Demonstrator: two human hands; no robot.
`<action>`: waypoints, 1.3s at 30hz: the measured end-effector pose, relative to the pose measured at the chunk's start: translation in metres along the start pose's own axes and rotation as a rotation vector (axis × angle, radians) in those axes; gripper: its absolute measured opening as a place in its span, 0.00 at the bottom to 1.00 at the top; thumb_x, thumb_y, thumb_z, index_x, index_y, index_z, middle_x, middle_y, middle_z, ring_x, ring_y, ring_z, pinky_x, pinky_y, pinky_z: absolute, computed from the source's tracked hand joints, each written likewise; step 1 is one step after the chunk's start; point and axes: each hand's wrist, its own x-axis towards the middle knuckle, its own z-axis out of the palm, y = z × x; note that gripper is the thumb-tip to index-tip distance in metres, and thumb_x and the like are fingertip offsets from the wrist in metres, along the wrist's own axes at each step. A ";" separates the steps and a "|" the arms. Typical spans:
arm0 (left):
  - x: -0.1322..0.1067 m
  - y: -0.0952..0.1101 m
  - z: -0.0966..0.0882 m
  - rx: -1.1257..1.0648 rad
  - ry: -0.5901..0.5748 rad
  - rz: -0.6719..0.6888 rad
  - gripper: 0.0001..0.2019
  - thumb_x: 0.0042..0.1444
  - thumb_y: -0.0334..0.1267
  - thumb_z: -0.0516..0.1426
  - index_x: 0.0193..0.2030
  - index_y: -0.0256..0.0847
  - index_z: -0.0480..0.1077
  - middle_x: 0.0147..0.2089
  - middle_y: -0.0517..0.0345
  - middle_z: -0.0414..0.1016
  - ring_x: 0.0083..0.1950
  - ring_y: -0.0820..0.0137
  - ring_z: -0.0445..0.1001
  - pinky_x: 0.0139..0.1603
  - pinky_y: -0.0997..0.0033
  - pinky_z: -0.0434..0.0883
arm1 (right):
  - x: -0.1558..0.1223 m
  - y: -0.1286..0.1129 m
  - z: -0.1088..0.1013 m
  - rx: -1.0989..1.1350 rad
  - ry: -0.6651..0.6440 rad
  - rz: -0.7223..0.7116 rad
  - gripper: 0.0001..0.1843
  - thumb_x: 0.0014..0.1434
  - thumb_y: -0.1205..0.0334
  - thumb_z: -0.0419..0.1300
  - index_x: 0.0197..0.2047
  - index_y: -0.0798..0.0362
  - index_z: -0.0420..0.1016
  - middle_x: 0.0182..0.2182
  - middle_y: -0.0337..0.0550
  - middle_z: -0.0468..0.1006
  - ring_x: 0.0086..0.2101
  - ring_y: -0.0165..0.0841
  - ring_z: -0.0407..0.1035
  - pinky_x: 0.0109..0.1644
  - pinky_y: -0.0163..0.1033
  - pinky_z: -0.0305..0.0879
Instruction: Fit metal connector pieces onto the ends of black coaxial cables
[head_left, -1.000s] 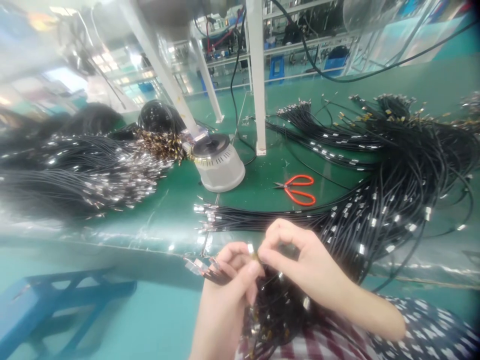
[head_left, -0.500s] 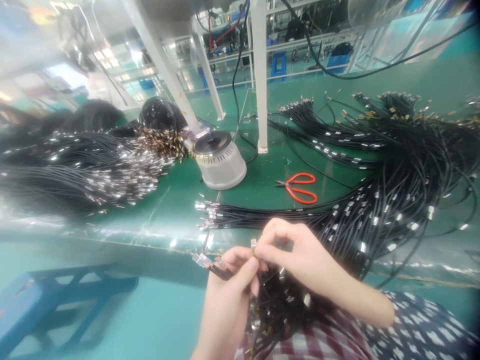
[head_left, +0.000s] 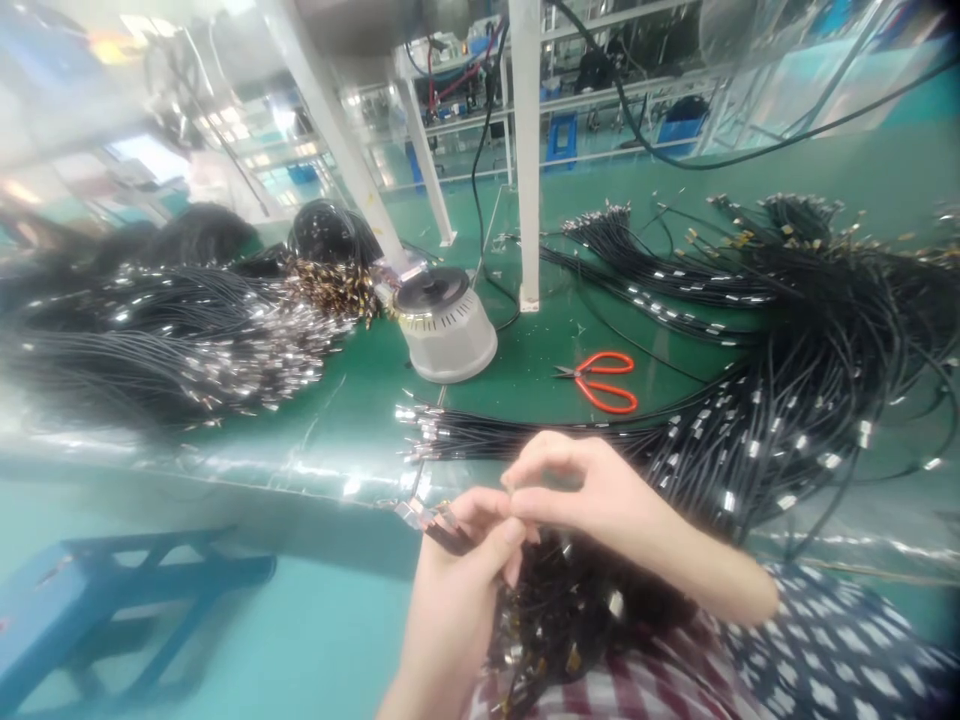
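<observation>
My left hand point(head_left: 469, 570) is closed around several black cables point(head_left: 444, 534), whose metal-tipped ends stick out to the left past the fingers. Thumb and fingertips of my right hand point(head_left: 574, 490) are pinched together against the left fingertips. What sits in that pinch is too small and covered to make out. Below both hands, a bunch of black cables point(head_left: 592, 590) with small metal and gold-coloured ends lies over my lap. Just beyond the hands, a bundle of black cables point(head_left: 510, 436) lies on the green table point(head_left: 525, 375) with its bare ends to the left.
Red-handled scissors point(head_left: 604, 382) and a white round device point(head_left: 452, 335) with a black top stand past the hands. Heaps of cables lie at left point(head_left: 172, 320) and right point(head_left: 817, 320). A white post point(head_left: 529, 200) rises from the table. A blue stool point(head_left: 135, 610) is at lower left.
The small metal piece that showed above my fingertips is now covered by my right fingers, which have moved slightly left. The view has shifted a little.
</observation>
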 end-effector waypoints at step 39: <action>0.007 0.002 -0.015 0.161 -0.107 0.019 0.06 0.52 0.34 0.64 0.26 0.37 0.77 0.32 0.57 0.72 0.32 0.72 0.67 0.34 0.73 0.63 | 0.016 -0.014 -0.011 -0.243 -0.110 -0.106 0.09 0.56 0.67 0.64 0.24 0.54 0.74 0.34 0.38 0.70 0.37 0.30 0.68 0.45 0.36 0.62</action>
